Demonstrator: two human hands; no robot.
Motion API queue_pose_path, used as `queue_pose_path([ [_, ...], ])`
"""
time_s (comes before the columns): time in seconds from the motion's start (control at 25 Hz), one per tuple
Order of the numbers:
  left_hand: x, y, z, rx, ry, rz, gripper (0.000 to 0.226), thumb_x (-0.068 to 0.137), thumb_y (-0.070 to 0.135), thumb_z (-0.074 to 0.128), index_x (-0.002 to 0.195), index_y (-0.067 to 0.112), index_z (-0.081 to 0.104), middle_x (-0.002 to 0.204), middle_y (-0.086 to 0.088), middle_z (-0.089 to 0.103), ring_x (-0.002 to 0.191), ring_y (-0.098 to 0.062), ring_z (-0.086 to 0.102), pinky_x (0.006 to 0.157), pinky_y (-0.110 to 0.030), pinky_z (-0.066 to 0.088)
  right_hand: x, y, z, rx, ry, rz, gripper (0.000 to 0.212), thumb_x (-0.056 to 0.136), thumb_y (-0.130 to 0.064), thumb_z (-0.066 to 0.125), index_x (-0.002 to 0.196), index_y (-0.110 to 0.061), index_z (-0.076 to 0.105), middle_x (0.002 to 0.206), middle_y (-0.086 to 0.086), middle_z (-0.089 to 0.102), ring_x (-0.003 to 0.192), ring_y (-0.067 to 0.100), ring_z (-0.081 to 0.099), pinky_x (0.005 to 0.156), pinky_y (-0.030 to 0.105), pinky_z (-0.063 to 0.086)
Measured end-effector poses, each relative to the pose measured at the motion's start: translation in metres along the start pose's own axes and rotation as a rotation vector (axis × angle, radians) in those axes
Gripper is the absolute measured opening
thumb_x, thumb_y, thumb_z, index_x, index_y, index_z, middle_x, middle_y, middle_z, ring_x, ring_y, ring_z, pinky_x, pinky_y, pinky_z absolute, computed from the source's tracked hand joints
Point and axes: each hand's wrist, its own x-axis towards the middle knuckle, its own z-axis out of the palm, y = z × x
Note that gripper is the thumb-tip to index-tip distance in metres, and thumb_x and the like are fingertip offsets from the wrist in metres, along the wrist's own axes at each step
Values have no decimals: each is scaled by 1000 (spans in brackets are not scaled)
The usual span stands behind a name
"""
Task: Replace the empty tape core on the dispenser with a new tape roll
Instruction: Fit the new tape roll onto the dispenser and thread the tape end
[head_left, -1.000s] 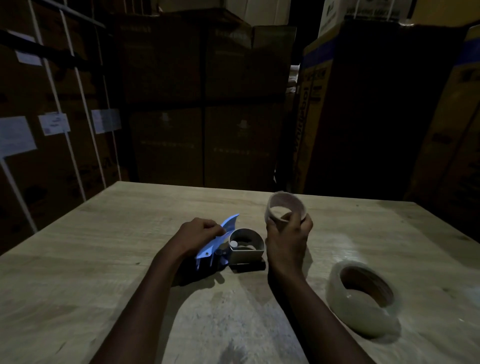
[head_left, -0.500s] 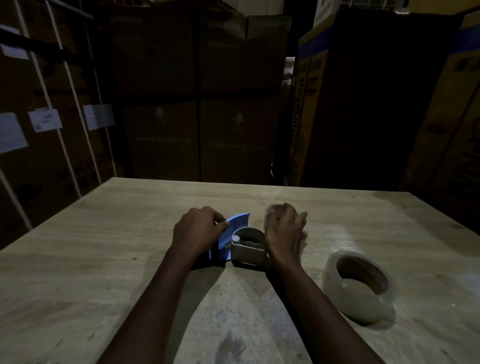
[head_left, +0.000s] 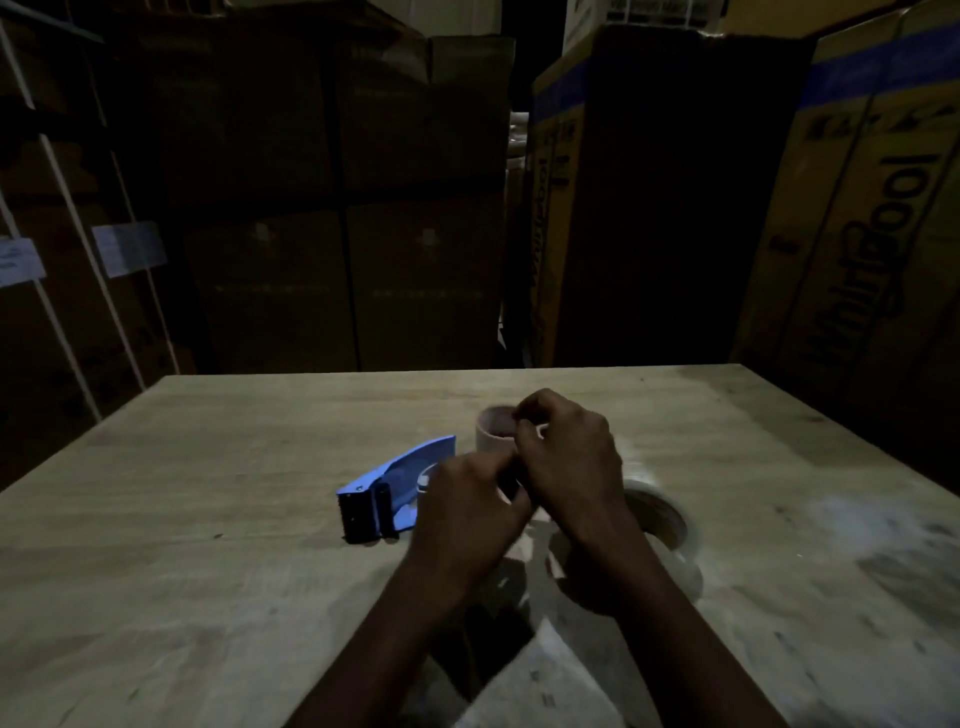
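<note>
A blue tape dispenser (head_left: 396, 480) lies on the wooden table (head_left: 208, 519), its black toothed end pointing to the front left. My left hand (head_left: 467, 501) covers the dispenser's right end with curled fingers; what they grip is hidden. Just behind it the pale empty tape core (head_left: 492, 434) stands upright, and my right hand (head_left: 569, 457) is shut on its rim from the right. The new clear tape roll (head_left: 662, 519) lies flat to the right, partly hidden by my right forearm.
Tall cardboard boxes (head_left: 649, 208) stand close behind the table's far edge and along both sides. Strapped boxes with paper labels (head_left: 130, 249) are at the left. The scene is dim.
The dispenser now lies further left with its toothed end exposed. My left hand has moved right, up against my right hand. The core has stayed in my right hand, behind the dispenser.
</note>
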Motion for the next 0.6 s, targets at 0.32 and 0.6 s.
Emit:
queue_pose_path([
  [0.32, -12, 25, 49, 64, -324, -243, 43, 67, 43, 67, 104, 23, 58, 96, -1, 70, 92, -20, 65, 82, -36, 52, -34, 46, -57, -235, -66, 57, 17, 84, -30, 51, 89, -22, 65, 85, 1, 71, 76, 21, 63, 60, 29, 47],
  [0.6, -24, 25, 56, -52, -203, -244, 23, 71, 40, 65, 87, 24, 71, 92, 7, 75, 81, -12, 69, 79, -34, 54, -63, 59, -62, -434, -157, 56, 20, 79, -44, 49, 87, -30, 61, 87, -7, 66, 98, 25, 47, 72, 35, 29],
])
